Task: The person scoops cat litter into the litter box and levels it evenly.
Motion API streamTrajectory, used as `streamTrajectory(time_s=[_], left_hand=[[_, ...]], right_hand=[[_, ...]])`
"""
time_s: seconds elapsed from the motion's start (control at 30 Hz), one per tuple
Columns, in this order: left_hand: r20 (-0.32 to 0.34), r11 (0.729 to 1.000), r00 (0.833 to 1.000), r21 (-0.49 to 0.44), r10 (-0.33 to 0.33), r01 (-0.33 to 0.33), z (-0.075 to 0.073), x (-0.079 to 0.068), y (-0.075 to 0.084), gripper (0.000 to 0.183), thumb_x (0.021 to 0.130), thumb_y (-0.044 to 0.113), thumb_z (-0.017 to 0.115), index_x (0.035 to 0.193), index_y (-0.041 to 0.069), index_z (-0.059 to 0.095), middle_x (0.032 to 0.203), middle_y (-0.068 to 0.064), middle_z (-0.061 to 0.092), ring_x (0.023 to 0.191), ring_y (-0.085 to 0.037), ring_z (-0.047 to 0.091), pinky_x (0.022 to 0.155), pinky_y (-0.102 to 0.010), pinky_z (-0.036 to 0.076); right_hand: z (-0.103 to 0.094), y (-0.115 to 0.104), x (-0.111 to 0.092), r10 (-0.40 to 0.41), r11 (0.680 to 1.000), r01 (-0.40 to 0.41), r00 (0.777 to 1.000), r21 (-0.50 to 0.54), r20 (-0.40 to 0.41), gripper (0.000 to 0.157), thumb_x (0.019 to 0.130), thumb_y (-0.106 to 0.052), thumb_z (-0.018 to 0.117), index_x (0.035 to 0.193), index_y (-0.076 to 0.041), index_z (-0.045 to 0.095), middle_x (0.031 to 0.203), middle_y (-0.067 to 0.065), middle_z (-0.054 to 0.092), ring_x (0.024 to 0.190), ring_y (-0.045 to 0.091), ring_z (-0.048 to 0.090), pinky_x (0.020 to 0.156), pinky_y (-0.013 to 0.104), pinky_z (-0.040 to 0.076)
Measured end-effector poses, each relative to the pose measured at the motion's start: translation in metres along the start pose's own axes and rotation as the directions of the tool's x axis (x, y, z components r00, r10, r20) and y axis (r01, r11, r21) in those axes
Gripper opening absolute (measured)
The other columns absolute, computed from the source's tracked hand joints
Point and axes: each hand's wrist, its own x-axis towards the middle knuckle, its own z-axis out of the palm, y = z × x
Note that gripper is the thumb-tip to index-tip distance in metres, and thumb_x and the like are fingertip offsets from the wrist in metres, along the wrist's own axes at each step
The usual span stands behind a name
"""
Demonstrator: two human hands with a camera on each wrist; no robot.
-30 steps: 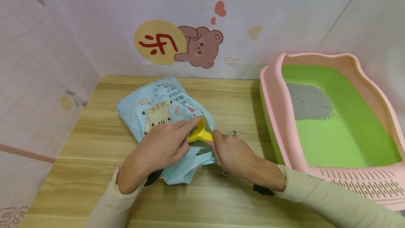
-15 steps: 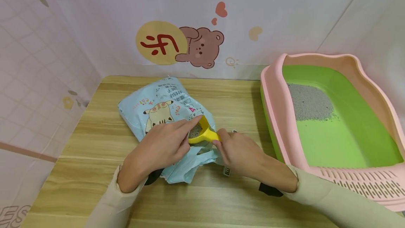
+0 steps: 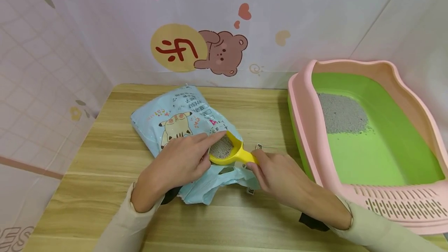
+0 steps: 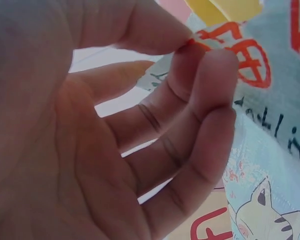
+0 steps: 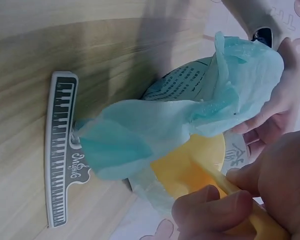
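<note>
A light blue bag of cat litter (image 3: 148, 114) with a cartoon cat lies on the wooden table, its torn mouth facing right. My left hand (image 3: 176, 162) pinches the edge of that mouth between thumb and fingers, as the left wrist view shows up close. My right hand (image 3: 285, 178) grips the handle of a yellow scoop (image 3: 246, 157). Grey litter (image 3: 221, 149) fills the scoop's bowl, which sits at the bag's mouth. A torn blue flap (image 5: 135, 135) hangs below and partly covers the scoop in the right wrist view.
To the right stands a green litter box with a pink rim (image 3: 323, 143), a patch of grey litter (image 3: 343, 114) inside. A clip with a piano-key print (image 5: 60, 150) lies on the table, partly behind the bag's flap. A printed wall covering (image 3: 273, 3) borders the table's back.
My right hand has drawn the scoop rightward, partly out of the bag, so more of its litter shows. The bag's flap has stretched right. My left hand has stayed at the edge.
</note>
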Motion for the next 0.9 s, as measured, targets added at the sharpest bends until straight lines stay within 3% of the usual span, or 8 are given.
streamTrajectory(time_s=[0.17,0.33,0.47,0.9], left_hand=[[0.006,0.999,1.0,0.032,0.001,-0.001,0.002,0.0,0.0,0.063,0.094,0.009,0.077,0.156,0.016,0.064,0.082,0.005,0.057,0.062,-0.009,0.047,0.053,-0.027,0.041],[0.003,0.998,1.0,0.068,0.004,-0.004,0.004,0.001,0.0,0.064,0.094,0.002,0.07,0.156,0.017,0.063,0.107,-0.006,0.074,0.065,-0.013,0.053,0.055,-0.03,0.045],[0.002,0.997,1.0,0.074,0.001,-0.001,0.005,0.001,0.001,0.065,0.093,0.002,0.067,0.157,0.016,0.063,0.115,-0.008,0.076,0.066,-0.015,0.056,0.057,-0.03,0.046],[0.008,0.995,1.0,0.096,-0.014,0.013,0.007,0.002,0.0,0.068,0.092,0.003,0.063,0.159,0.017,0.06,0.104,-0.006,0.072,0.06,-0.013,0.048,0.055,-0.03,0.043]], right_hand=[[-0.002,0.001,-0.012,-0.011,0.999,0.01,0.999,-0.036,-0.043,0.016,0.106,-0.017,0.072,0.097,-0.009,0.061,0.066,-0.014,0.038,0.053,-0.001,0.034,0.045,0.02,0.031],[-0.005,0.001,-0.023,-0.008,0.999,0.006,0.998,-0.048,-0.057,0.014,0.109,-0.021,0.069,0.104,-0.009,0.065,0.069,-0.015,0.04,0.054,-0.002,0.034,0.045,0.02,0.031],[-0.006,0.0,-0.033,-0.005,0.999,0.002,0.998,-0.053,-0.067,0.019,0.113,-0.028,0.063,0.105,-0.01,0.065,0.07,-0.017,0.039,0.055,-0.003,0.033,0.046,0.019,0.03],[-0.004,0.004,-0.067,-0.013,0.997,-0.001,0.986,-0.081,-0.167,0.041,0.119,-0.046,0.044,0.111,-0.013,0.068,0.075,-0.019,0.047,0.06,-0.006,0.035,0.049,0.018,0.034]])
